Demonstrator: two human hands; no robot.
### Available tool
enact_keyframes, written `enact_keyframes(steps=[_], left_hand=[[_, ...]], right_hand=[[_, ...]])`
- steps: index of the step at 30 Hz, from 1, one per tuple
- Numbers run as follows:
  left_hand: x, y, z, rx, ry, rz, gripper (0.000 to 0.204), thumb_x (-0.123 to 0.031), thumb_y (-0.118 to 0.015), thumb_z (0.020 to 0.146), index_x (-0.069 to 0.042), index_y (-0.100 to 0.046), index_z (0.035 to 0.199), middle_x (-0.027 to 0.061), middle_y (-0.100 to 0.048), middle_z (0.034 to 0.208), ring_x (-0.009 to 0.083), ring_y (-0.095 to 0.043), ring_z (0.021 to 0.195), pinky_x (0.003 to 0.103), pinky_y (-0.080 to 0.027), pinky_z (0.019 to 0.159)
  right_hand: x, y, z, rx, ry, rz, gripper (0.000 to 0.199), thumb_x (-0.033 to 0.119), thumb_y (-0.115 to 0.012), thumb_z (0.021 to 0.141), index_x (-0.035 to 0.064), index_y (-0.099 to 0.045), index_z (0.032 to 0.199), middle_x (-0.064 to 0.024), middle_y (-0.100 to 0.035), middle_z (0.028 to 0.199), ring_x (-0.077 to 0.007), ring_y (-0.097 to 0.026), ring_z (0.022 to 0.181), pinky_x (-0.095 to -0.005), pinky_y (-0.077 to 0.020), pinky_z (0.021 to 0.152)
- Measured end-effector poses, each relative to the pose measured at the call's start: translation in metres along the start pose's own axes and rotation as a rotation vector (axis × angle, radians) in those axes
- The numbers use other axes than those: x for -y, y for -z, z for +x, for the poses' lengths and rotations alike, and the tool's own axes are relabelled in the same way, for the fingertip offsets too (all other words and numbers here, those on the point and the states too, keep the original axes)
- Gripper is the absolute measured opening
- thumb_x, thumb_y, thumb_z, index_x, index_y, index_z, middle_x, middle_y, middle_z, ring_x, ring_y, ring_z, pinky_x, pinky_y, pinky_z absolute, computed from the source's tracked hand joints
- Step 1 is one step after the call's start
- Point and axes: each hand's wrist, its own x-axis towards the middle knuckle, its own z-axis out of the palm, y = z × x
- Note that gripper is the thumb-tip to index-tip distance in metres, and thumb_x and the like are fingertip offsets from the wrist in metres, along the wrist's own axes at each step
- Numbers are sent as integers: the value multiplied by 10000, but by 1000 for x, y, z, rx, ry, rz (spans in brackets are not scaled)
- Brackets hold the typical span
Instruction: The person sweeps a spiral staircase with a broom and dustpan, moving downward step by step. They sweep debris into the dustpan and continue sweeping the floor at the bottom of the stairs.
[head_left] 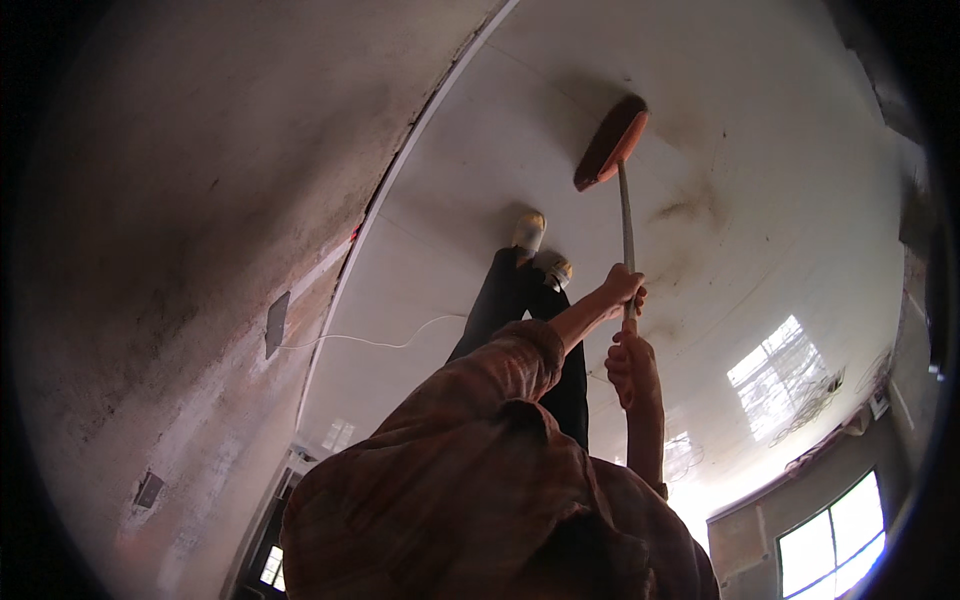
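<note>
A broom (pixel 628 215) with an orange head and dark reddish bristles reaches away from me, its bristles at the pale, glossy floor (pixel 430 190). Wrapped round the pale shaft is my left hand (pixel 625 286), the farther of the two. Closer to my body, my right hand (pixel 632 368) grips the same broom near the lower end of the handle. Both hands are closed. Dark, dusty smears (pixel 690 208) mark the floor right of the shaft. My feet, in pale yellowish shoes (pixel 529 232), stand left of the broom.
A stained, patchy wall (pixel 190 240) rises on the left, with a grey plate (pixel 277 325) from which a thin white cable (pixel 385 345) runs across the floor. Tangled dark strands (pixel 810 410) lie at the right, near a window's reflection. A bright window (pixel 835 540) is at the lower right.
</note>
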Motion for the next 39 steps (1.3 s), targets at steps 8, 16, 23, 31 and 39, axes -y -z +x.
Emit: enact_keyframes(steps=[8, 16, 23, 31, 39], left_hand=[[-36, 14, -77, -398, -212, -188, 91, -116, -422, 851, -36, -381, 836, 88, -439, 558, 188, -440, 355, 344, -392, 291], [-145, 46, 43, -478, -326, -332, 70, -80, -433, 827, -19, -400, 823, 97, -456, 622, 207, -468, 475, 380, -422, 408], [-206, -55, 206, -276, -368, 554, 175, -180, -609, 728, -12, -572, 698, 133, -558, 593, 283, -540, 490, 405, -424, 456], [-48, -255, 175, -28, 157, 736, 203, -89, -464, 816, 94, -439, 899, 157, -551, 711, 271, -592, 560, 346, -507, 543], [-38, -302, 103, 86, 282, 379, 263, -120, -453, 836, 19, -277, 975, 130, -497, 691, 202, -528, 447, 368, -474, 339]], right_hand=[[24, -35, -24, 265, -347, -41, 225, 360, -520, 873, 144, -472, 916, 43, -379, 596, -44, -325, 422, -171, -260, 335], [150, -63, 106, 534, -297, -62, 202, 194, -497, 882, 1, -476, 936, 19, -435, 605, -41, -394, 430, -144, -300, 311], [269, -11, 130, 207, -18, 325, 208, 206, -415, 931, 4, -460, 940, -4, -392, 557, -43, -335, 367, -150, -282, 269], [238, 151, -1, -117, 107, 443, 270, 263, -385, 943, 11, -477, 977, 18, -377, 550, -45, -325, 356, -167, -272, 263], [244, 111, -77, -300, -21, 322, 202, 271, -486, 893, 81, -461, 957, 48, -349, 570, -34, -315, 415, -153, -235, 300]])
